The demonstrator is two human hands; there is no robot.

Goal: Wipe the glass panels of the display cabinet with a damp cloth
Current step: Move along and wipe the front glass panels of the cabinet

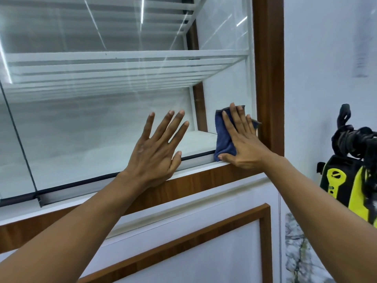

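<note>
Blue microfibre cloth [223, 137] sits flat against the lower right corner of a glass panel [91, 129] as a person cleans a display cabinet [269, 78], seen from a head-worn camera. The right hand [242, 144] presses the cloth to the glass with straight, close-set fingers pointing up and the thumb lying along the cloth's bottom edge, just beside the cabinet's upright brown wood-grain frame; nothing is pinched or curled round. The left hand [155, 152] rests to its left, apart from the cloth, with palm against the same pane, fingers spread wide and the heel of the hand at the sill where the glass meets the white ledge [195, 170]. Both forearms are bare and reach up from the bottom of the view. Behind the glass, white slatted shelves [122, 56] run across the cabinet, and streaks of ceiling light reflect on the pane. A dark vertical edge [20, 139] at far left marks where a second pane meets this one. Below the ledge, the cabinet's white lower door [204, 252] carries a brown wood-grain border. To the right, against a pale wall [326, 58], stands a yellow-and-black machine [350, 184] with black hose coiled on top, well apart from both hands.
</note>
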